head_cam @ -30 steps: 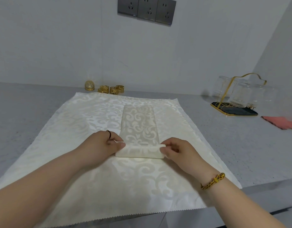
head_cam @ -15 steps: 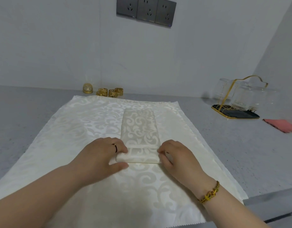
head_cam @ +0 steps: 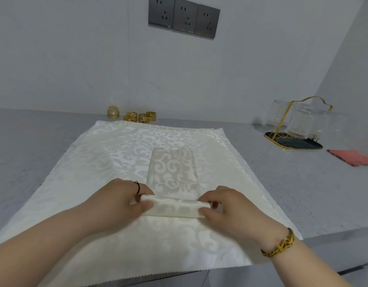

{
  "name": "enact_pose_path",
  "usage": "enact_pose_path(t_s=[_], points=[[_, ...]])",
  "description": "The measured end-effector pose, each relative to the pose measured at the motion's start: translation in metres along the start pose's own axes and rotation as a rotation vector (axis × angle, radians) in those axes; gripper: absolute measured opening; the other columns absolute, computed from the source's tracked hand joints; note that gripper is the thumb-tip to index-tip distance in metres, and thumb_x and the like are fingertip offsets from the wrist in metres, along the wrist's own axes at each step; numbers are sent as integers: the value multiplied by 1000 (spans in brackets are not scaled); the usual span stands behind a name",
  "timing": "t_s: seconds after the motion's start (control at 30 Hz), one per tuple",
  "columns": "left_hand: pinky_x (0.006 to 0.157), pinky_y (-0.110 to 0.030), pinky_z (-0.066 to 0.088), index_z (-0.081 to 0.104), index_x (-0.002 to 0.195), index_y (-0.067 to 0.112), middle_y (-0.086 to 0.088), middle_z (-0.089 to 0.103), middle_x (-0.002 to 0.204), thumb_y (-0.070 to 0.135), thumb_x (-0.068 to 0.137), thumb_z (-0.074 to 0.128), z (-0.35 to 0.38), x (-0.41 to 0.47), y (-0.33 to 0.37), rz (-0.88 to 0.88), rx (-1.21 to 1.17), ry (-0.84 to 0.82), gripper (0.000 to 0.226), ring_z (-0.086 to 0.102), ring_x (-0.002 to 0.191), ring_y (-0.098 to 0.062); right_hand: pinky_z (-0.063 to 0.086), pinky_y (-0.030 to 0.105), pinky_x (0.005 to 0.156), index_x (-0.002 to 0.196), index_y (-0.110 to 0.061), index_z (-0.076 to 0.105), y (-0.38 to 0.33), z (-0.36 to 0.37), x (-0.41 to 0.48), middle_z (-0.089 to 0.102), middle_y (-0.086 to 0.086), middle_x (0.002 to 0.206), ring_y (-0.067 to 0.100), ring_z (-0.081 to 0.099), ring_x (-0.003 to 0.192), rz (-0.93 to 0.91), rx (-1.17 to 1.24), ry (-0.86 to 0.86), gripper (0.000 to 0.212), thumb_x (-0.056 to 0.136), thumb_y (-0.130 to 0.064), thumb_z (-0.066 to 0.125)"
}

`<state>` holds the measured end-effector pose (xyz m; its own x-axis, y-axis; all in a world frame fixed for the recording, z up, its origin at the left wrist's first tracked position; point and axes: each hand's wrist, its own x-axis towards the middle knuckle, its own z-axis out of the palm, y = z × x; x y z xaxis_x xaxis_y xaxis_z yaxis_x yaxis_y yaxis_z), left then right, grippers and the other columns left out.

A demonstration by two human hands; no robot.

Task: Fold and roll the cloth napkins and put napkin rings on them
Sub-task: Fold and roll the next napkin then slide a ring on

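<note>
A cream damask napkin (head_cam: 173, 172), folded into a long narrow strip, lies on a larger spread cream cloth (head_cam: 85, 172). Its near end is rolled into a short tube (head_cam: 174, 206). My left hand (head_cam: 118, 201) pinches the tube's left end between thumb and fingers. My right hand (head_cam: 226, 210) pinches the right end the same way. Three gold napkin rings (head_cam: 140, 117) stand by the wall past the far edge of the cloth, well beyond both hands.
A small gold dome (head_cam: 113, 112) sits left of the rings. At the right, a black gold-rimmed tray (head_cam: 293, 141) holds clear glasses, and a folded pink cloth (head_cam: 351, 157) lies beyond it. The grey counter's front edge runs just under my wrists.
The roll has grown by a turn and moved farther up the strip. Both hands have shifted with it, from pressing the first fold to pinching the tube's ends.
</note>
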<state>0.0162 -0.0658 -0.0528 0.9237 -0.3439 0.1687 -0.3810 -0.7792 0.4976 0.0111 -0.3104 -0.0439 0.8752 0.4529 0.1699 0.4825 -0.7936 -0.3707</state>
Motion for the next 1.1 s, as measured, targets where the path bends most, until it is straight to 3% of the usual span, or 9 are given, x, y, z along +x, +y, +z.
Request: enact_pose_path(t_s=[0.2,0.37,0.53,0.67,0.73,0.83,0.97,1.07,1.1], points=[[65,-12,41,63,91,25,-5,64,78,25,88,58,7,7,-5,-195,-279,9,6,60,72,-11,36,12,60,99,-24,54,-2,5,11,49,-13,69,2,45,61,138,235,24,9,93,-27,48],[50,-9,35,52,81,32,16,46,39,27,88,58,13,17,-7,-207,-283,75,10,47,45,3,31,16,58,93,-21,41,1,18,20,46,-8,75,3,39,60,217,239,98,8,93,-25,47],[58,-12,33,45,83,36,11,48,68,33,86,60,13,18,-1,-185,-146,166,15,47,63,-1,32,14,59,91,-21,41,3,25,24,41,-7,94,2,38,62,209,187,159,7,92,-18,48],[64,-3,34,50,97,38,31,41,85,40,89,51,12,9,1,-7,66,209,8,49,76,9,34,18,64,77,-11,56,3,35,20,53,0,80,10,41,68,-3,0,334,10,82,-14,48],[69,2,29,51,116,39,40,38,101,64,80,38,14,5,-3,102,194,159,45,48,96,12,34,16,70,77,-10,61,7,35,13,61,1,78,12,43,79,-46,-25,332,26,79,-29,43],[77,3,22,40,131,43,33,38,129,76,50,11,12,3,-8,117,314,81,92,39,119,5,25,6,90,108,-12,63,8,29,3,56,-13,109,7,41,106,-72,29,197,50,76,-47,46],[90,-9,27,49,124,41,21,51,126,64,67,21,9,10,-7,92,249,110,67,42,119,0,20,-6,84,124,-21,54,11,18,4,56,-8,122,7,43,116,-21,15,110,38,87,-29,58],[85,-14,40,53,89,51,17,60,105,51,85,43,3,9,-4,55,132,51,10,51,102,0,23,-4,83,119,-23,59,9,11,5,58,-9,110,1,45,102,-5,33,104,34,87,-32,58],[79,-10,40,48,81,52,17,60,98,45,87,50,1,7,-3,48,89,47,10,51,94,1,26,-2,83,116,-26,60,8,9,3,56,-9,103,-1,46,95,15,81,90,30,87,-30,59]])
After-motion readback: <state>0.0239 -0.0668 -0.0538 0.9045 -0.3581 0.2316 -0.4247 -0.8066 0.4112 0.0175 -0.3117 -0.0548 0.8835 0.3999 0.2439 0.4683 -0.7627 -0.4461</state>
